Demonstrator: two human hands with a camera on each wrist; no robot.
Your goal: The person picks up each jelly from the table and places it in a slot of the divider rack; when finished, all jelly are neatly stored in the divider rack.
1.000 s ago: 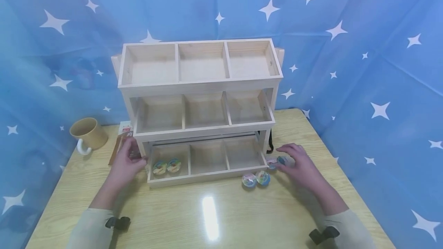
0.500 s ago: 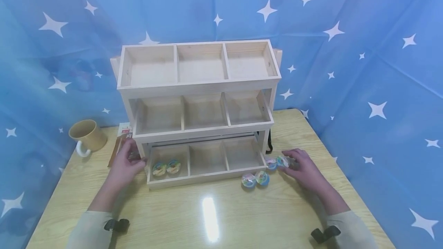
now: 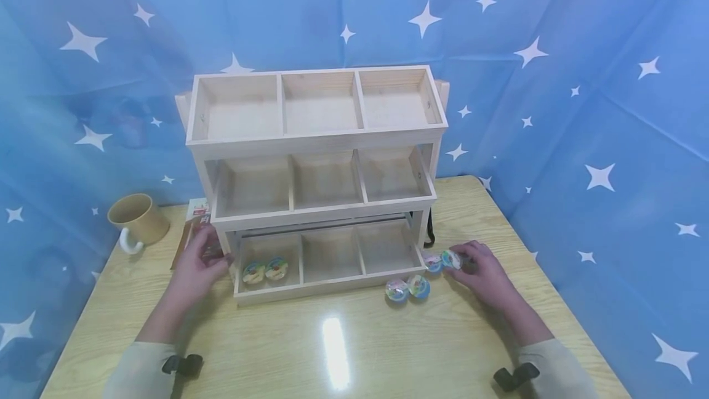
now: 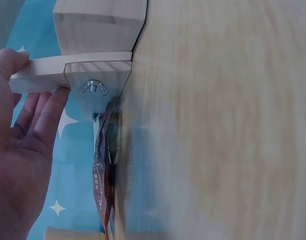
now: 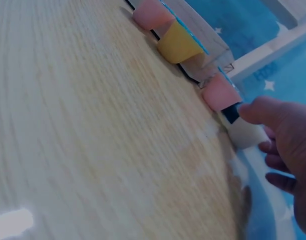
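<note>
Since a second ago, the right hand (image 3: 484,273) has drawn slightly outward, exposing more of the outermost cup (image 3: 451,259); the left hand (image 3: 196,270) has kept its place.

From the left, a tan mug (image 3: 140,220) with a white handle stands on the table (image 3: 266,350), near a brown packet (image 4: 101,175) partly hidden behind the left hand. That hand pinches a side board of the pale wooden rack (image 3: 316,142), thumb on one face, fingertips on the other. Two lidded cups, a left one (image 3: 254,273) and a right one (image 3: 276,269), sit side by side in the bottom tier's left compartment. Before the rack's right front corner lie a pink cup (image 3: 396,290) and a yellow cup (image 3: 419,287). Another pink cup (image 3: 432,263) is just beside the rack's right end, next to the white-bodied outermost cup, which the right hand seems to pinch between thumb and partly hidden fingers.
</note>
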